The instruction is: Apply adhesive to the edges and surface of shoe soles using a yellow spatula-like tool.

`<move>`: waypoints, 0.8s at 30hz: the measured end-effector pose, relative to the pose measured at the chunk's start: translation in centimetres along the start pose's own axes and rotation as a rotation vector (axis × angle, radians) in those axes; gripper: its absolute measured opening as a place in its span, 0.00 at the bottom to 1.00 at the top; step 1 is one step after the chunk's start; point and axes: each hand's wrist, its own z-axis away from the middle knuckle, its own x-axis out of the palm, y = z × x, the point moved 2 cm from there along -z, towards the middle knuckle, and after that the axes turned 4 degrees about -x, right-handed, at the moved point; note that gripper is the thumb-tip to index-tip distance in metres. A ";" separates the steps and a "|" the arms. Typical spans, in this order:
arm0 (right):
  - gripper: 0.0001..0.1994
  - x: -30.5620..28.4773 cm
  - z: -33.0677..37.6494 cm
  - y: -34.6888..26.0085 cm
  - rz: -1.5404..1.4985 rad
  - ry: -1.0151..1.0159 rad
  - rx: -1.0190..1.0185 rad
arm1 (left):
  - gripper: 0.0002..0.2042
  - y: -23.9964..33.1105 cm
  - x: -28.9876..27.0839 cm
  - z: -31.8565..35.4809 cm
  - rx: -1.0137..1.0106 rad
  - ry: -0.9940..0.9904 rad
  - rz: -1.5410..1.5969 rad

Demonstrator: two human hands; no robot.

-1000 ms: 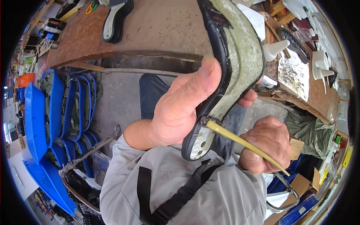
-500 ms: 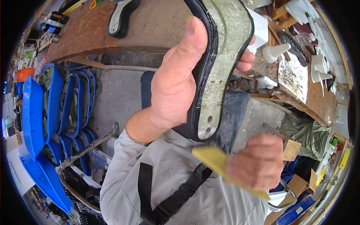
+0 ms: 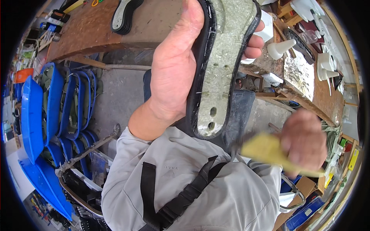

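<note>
My left hand [image 3: 171, 73] holds up a long sole-shaped piece [image 3: 217, 82], thumb along its left edge and fingertips showing past its right edge. The piece has a grey-green, fibrous-looking face with a thick black rim. Two larger holes and some smaller ones pierce its lower, narrower part; the upper end is cut off by the picture. To the lower right, apart from the piece, my right hand [image 3: 304, 138] is closed on a flat yellow tool [image 3: 266, 152]. Motion blurs both, and the tool's exact kind cannot be made out.
A stack of similar sole-shaped pieces [image 3: 125, 17] lies on the brown workbench [image 3: 83, 36] ahead. Blue boat-shaped trays [image 3: 32, 115] stand at left beside a metal-framed stand [image 3: 77, 158]. On the right-hand bench, white cones [image 3: 281, 48] and a paper sheet [image 3: 298, 75] lie about.
My right hand has swung to the right with the yellow tool, away from the sole-shaped piece. My left hand has shifted slightly left and up, turning the piece's face more toward me.
</note>
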 end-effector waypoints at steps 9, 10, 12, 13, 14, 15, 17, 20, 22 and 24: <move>0.08 -0.5 -0.3 -1.9 -0.033 -0.188 -0.085 | 0.33 0.5 0.3 0.0 0.069 0.043 -0.029; 0.08 -0.5 -0.1 -2.1 0.017 -0.026 -0.083 | 0.34 0.2 0.4 -0.1 0.067 0.047 -0.030; 0.06 0.4 0.6 -2.4 0.070 -0.196 -0.067 | 0.34 -0.1 0.4 -0.2 0.072 0.053 -0.034; 0.05 0.8 1.0 -2.3 0.085 -0.339 -0.051 | 0.34 0.0 0.4 -0.3 0.079 0.057 -0.045; 0.03 0.6 1.1 -2.7 0.072 -0.384 -0.109 | 0.34 -0.1 0.6 -0.2 0.082 0.060 -0.067; 0.03 0.3 1.1 -2.7 -0.020 -0.269 -0.064 | 0.34 -0.1 0.7 -0.1 0.081 0.066 -0.096; 0.04 -0.4 1.0 -2.5 -0.200 -0.031 0.000 | 0.30 -0.4 1.2 0.2 0.043 0.049 -0.135; 0.08 -0.4 1.2 -1.1 -0.008 0.059 0.235 | 0.31 -1.2 2.0 0.6 -0.034 -0.003 -0.191; 0.09 -0.2 1.5 0.3 -0.009 0.094 0.349 | 0.31 -1.4 2.4 1.4 -0.060 0.008 -0.214; 0.08 -0.5 1.5 1.0 0.049 0.115 0.267 | 0.32 -1.3 2.4 2.0 -0.101 0.012 -0.212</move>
